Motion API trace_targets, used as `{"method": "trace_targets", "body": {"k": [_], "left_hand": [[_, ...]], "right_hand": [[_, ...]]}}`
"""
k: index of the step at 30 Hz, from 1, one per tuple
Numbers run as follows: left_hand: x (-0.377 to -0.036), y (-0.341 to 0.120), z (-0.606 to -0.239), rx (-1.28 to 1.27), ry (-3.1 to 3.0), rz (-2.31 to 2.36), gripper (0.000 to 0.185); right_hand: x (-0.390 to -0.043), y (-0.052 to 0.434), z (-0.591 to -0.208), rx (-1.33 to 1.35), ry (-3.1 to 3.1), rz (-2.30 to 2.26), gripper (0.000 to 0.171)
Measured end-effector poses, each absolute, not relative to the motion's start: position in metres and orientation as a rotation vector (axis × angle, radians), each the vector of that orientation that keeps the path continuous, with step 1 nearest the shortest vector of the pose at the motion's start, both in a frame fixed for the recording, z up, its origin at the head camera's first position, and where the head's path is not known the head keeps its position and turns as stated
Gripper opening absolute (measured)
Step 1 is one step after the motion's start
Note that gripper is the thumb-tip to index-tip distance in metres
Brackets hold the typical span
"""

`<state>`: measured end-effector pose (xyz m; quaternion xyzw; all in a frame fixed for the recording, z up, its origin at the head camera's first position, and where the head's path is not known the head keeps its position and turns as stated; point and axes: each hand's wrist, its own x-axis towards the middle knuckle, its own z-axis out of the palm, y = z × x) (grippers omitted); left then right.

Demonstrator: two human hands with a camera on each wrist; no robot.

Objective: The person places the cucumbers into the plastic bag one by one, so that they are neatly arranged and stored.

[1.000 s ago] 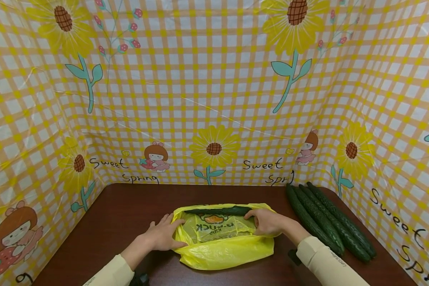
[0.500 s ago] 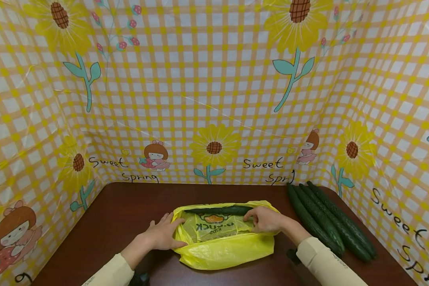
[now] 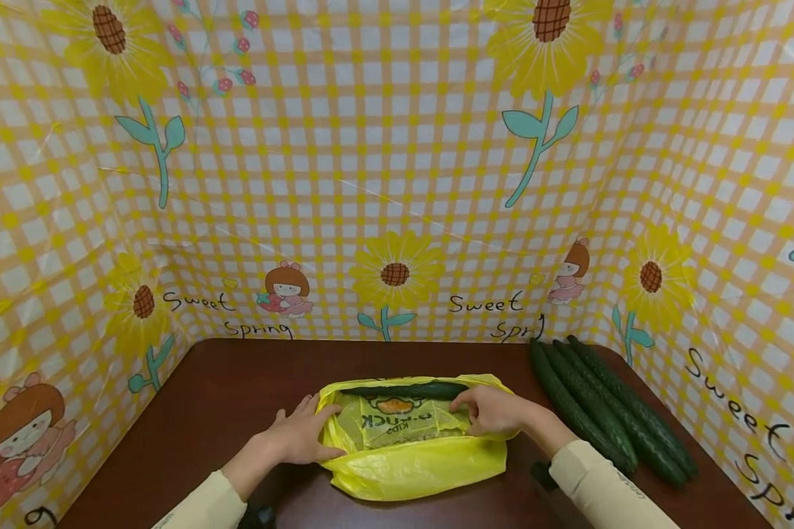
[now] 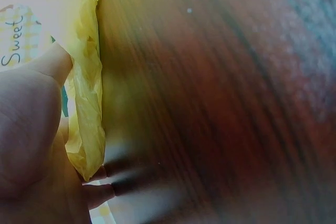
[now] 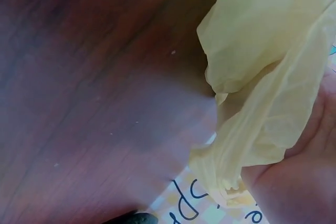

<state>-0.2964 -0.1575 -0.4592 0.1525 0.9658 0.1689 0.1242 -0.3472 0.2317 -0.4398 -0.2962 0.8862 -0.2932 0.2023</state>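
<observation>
A yellow plastic bag [image 3: 423, 470] lies on its side across the table, its mouth spread wide. Inside, along the far edge, rests a dark green cucumber [image 3: 403, 391]; printed lettering shows on the inner plastic. At the bag's left end my left hand [image 3: 298, 433] spreads its fingers, with the thumb and a finger at the rim inside the mouth. The left wrist view shows the yellow plastic against the thumb. My right hand [image 3: 496, 410] grips the right end of the bag with bent fingers, near the cucumber's end. In the right wrist view, loose plastic covers those fingers.
Several long cucumbers [image 3: 595, 404] lie side by side at the table's right edge, behind the right forearm. The dark wooden table [image 3: 238, 382] is enclosed by checkered cloth walls [image 3: 331, 220] at the back and sides.
The head view has shifted slightly. Both hands, the bag and the cucumber inside stay almost the same, with a small movement of the right hand at the rim.
</observation>
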Motion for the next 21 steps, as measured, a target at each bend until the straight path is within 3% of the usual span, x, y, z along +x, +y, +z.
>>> {"method": "trace_targets", "body": {"k": [21], "left_hand": [[-0.2957,-0.1604,-0.4621,0.478,2.828,0.478,0.079]], "right_hand": [[-0.3466,0.2283,-0.4401,-0.822,2.511,-0.767,0.042]]}}
